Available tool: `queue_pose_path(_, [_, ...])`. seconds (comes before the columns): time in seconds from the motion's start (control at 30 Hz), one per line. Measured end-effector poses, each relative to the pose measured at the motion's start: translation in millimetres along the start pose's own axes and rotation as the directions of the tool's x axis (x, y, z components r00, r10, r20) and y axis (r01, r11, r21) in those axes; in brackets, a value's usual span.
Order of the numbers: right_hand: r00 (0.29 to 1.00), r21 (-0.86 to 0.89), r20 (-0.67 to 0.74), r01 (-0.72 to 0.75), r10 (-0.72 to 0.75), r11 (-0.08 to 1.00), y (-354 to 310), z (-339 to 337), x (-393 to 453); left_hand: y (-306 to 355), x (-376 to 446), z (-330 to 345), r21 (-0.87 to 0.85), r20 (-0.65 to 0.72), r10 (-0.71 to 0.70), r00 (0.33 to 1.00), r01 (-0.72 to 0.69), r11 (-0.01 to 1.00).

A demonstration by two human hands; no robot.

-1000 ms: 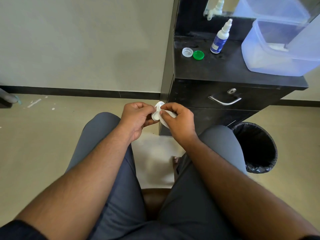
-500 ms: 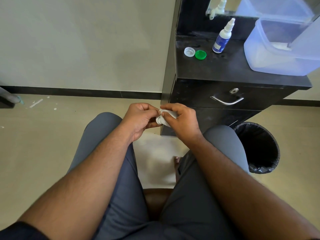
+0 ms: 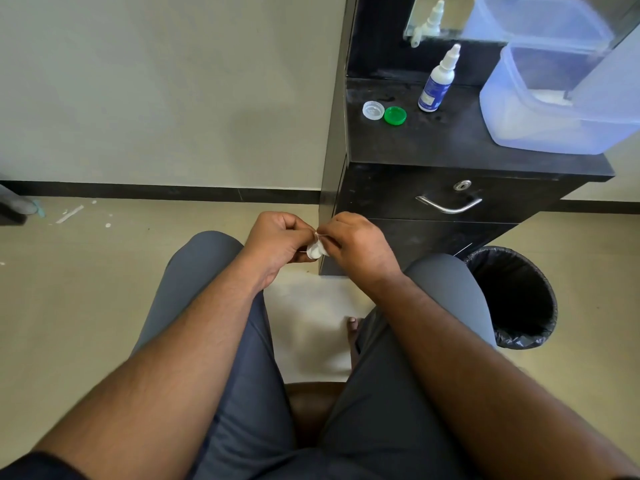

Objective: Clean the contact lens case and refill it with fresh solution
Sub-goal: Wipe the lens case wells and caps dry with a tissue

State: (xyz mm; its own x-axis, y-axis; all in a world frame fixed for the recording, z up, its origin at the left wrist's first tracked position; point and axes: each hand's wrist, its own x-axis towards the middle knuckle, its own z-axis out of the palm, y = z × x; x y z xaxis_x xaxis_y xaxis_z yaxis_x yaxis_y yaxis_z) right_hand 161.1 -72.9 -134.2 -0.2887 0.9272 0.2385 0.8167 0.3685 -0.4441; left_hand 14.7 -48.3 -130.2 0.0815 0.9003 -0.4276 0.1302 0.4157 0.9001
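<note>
Lens case pinched between left hand and right hand.

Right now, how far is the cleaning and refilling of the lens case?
Done: both caps are off, the white cap and green cap lying on the black cabinet. In hand: the left hand and right hand hold the lens case. Left: refilling from the solution bottle, then recapping.

Your left hand and right hand both grip the white lens case above your knees; its two caps lie on the table.
</note>
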Motion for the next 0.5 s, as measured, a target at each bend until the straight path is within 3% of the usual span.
queue_pose_path(0.17, [0.999, 0.004, 0.051, 0.013, -0.013, 1.0, -1, 0, -2, -3, -1, 0, -0.032, -0.032, -0.02, 0.999, 0.019, 0.999])
queue_pose_path(0.33, [0.983, -0.001, 0.118, -0.144, 0.143, 0.99, 7, -8, -1, 3, 6, -7, -0.217, -0.037, -0.106, 0.994, 0.096, 0.972])
queue_pose_path(0.4, [0.986, 0.056, 0.046, -0.164, 0.161, 0.985, 10, -16, -3, 1, 6, -8, -0.133, -0.039, -0.093, 0.995, 0.087, 0.987])
queue_pose_path(0.5, [0.998, 0.069, -0.027, -0.056, 0.058, 0.996, 13, -21, -4, -2, 4, -7, 0.04, -0.023, -0.019, 1.0, 0.02, 0.999])
